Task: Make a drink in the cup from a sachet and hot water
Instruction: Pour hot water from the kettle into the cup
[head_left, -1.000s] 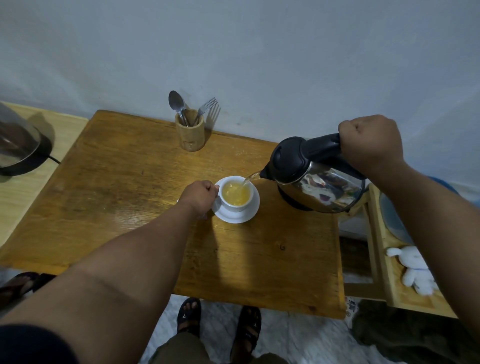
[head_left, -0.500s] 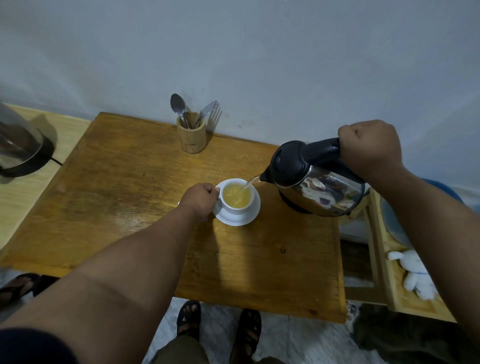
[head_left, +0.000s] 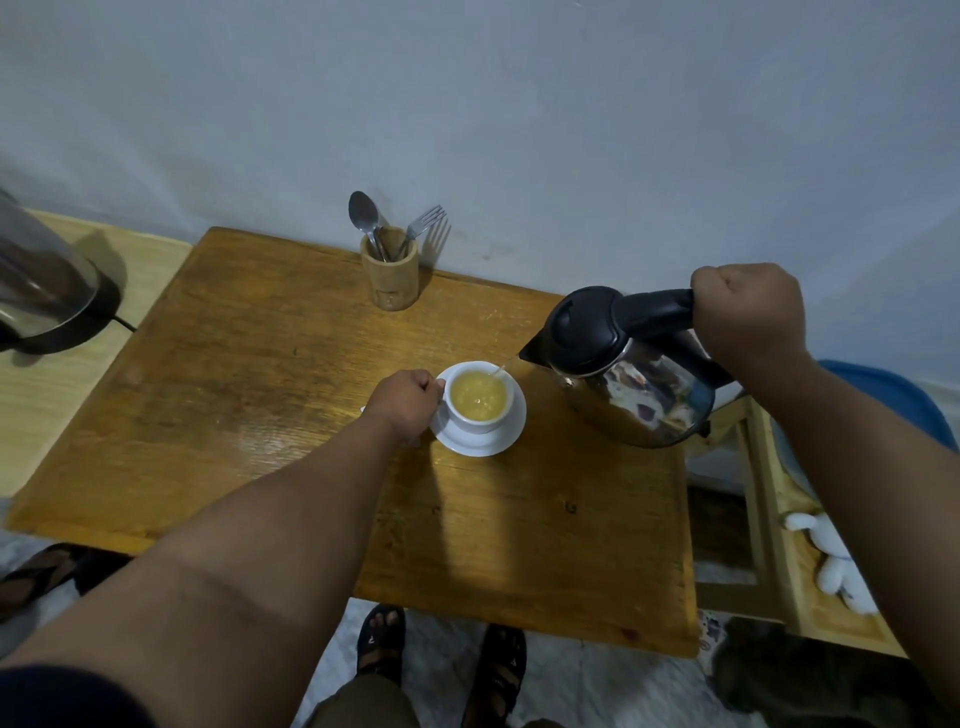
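A white cup (head_left: 480, 422) stands on a white saucer (head_left: 483, 444) in the middle of the wooden table (head_left: 249, 395). It holds a yellow liquid with bubbles. My left hand (head_left: 408, 402) grips the cup's handle on its left side. My right hand (head_left: 748, 317) is closed around the black handle of a steel kettle (head_left: 634, 379), held tilted to the right of the cup. A thin stream of water runs from the spout into the cup. No sachet is visible.
A wooden holder (head_left: 390, 278) with a spoon and fork stands at the table's back edge by the wall. A second kettle (head_left: 41, 291) sits on a lower surface at left. A wooden rack with a white plush toy (head_left: 836, 566) is at right.
The stream from the kettle has thinned and the kettle is tipped slightly less. The liquid level in the cup has risen. My left hand stays on the handle.
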